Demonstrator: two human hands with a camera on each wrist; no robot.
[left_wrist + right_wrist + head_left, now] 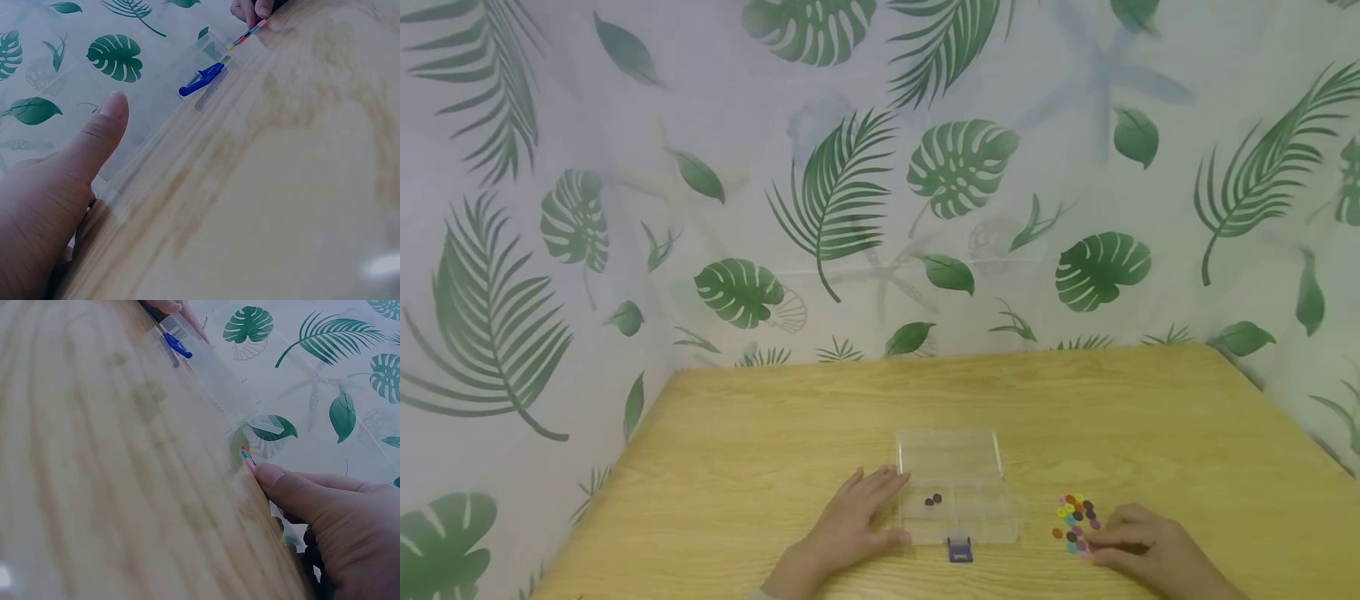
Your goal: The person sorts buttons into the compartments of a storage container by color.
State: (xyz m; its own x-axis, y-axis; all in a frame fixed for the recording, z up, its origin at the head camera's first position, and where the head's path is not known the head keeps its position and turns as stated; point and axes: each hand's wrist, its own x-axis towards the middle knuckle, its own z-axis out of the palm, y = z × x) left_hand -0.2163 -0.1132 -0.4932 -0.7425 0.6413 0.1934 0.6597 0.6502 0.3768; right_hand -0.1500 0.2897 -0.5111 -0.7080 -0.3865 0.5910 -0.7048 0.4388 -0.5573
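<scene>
A clear plastic compartment box (985, 512) lies on the table with its lid (949, 454) folded back. Two small dark discs (933, 499) sit in its upper left compartment. Along the box's left side rests my left hand (861, 517), fingers extended at the edge and thumb near the front corner. To the right of the box is a loose cluster of small, flat, button-like discs (1078, 507) in several colours. My right hand (1150, 546) has its curled fingers and thumb at the cluster's near right edge, beside a pink disc; I cannot tell whether it pinches one.
A blue latch (960, 550) sticks out from the front of the box. The wood-grain table (775, 425) runs back to a white cloth (865, 325) printed with green leaves, which also hangs at both sides.
</scene>
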